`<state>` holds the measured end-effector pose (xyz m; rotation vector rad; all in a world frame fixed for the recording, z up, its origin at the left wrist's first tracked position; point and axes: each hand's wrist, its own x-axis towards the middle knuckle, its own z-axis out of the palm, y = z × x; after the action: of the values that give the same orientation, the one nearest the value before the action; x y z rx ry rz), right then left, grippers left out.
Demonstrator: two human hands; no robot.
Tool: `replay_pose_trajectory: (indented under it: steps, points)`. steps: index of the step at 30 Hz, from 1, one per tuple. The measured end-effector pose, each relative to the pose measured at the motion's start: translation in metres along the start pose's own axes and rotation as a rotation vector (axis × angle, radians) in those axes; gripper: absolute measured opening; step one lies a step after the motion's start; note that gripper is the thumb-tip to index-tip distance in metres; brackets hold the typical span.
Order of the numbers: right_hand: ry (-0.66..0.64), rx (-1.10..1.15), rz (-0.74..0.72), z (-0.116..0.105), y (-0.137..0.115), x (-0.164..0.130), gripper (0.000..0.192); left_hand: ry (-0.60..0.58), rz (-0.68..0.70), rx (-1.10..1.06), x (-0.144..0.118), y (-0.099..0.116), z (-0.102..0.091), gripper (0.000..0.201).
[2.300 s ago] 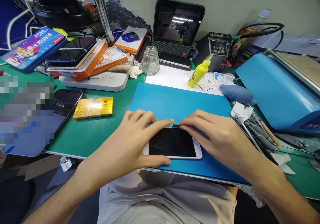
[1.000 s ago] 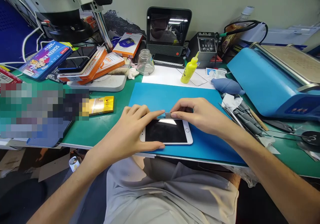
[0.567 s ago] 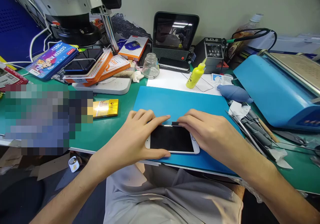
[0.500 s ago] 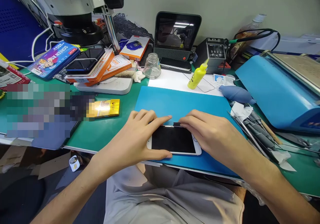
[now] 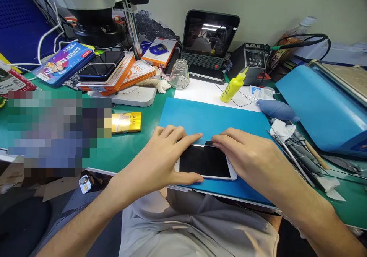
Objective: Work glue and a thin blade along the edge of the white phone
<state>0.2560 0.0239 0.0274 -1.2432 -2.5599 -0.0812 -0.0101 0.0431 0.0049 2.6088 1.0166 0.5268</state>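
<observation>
1. Both hands rest on a white smartphone [image 5: 205,161] that lies face up, dark screen showing, near the front edge of a blue mat [image 5: 212,117].
2. Left hand [image 5: 163,159] clasps the phone's left end: forefinger stretched along the far long edge, thumb pressed against the near edge.
3. Right hand [image 5: 249,159] covers the phone's right end, its fingertips pinching a small dark blade [image 5: 208,143] set against the far edge, just beside the left forefinger's tip.
4. That mat sits on a green surface [image 5: 129,146], and the phone is directly in front of the person's lap.
5. To the right of the mat lie a bundle of grey hand tools [image 5: 301,153] and, farther back, a grey-blue dust blower [image 5: 276,109].
6. Behind the mat stand a yellow squeeze bottle [image 5: 233,88], tilted, and a small glass jar [image 5: 179,74].
7. Off to the left lies a yellow packet [image 5: 126,122]; behind it, orange boxes [image 5: 114,73] are stacked under a microscope [image 5: 97,16].
8. At the far right sits a large blue machine [image 5: 318,104].
</observation>
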Motion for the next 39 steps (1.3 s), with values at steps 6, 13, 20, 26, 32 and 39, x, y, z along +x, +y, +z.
replay_pose_trajectory:
  steps: [6, 13, 20, 26, 32, 39]
  points:
    - [-0.099, 0.22, 0.136, -0.003, 0.011, 0.011, 0.018, 0.011, 0.002, 0.0, -0.001, -0.002, 0.003, 0.085]
    - [-0.272, 0.472, 0.285, -0.009, 0.023, 0.03, 0.022, 0.016, 0.032, -0.001, -0.003, -0.004, 0.006, 0.083]
    - [0.146, 0.363, 0.447, -0.016, 0.019, 0.003, 0.022, -0.024, 0.037, 0.032, -0.005, -0.002, 0.003, 0.081]
    - [0.269, 0.187, 0.495, -0.01, 0.029, -0.052, 0.02, -0.079, 0.048, 0.11, 0.001, 0.024, -0.001, 0.095]
    - [0.325, 0.069, 0.501, 0.012, 0.035, -0.067, 0.021, -0.131, 0.051, 0.162, 0.039, 0.064, 0.016, 0.091]
    - [0.47, 0.212, 0.446, 0.003, 0.027, -0.069, 0.029, -0.101, -0.011, 0.066, 0.048, 0.07, 0.011, 0.057]
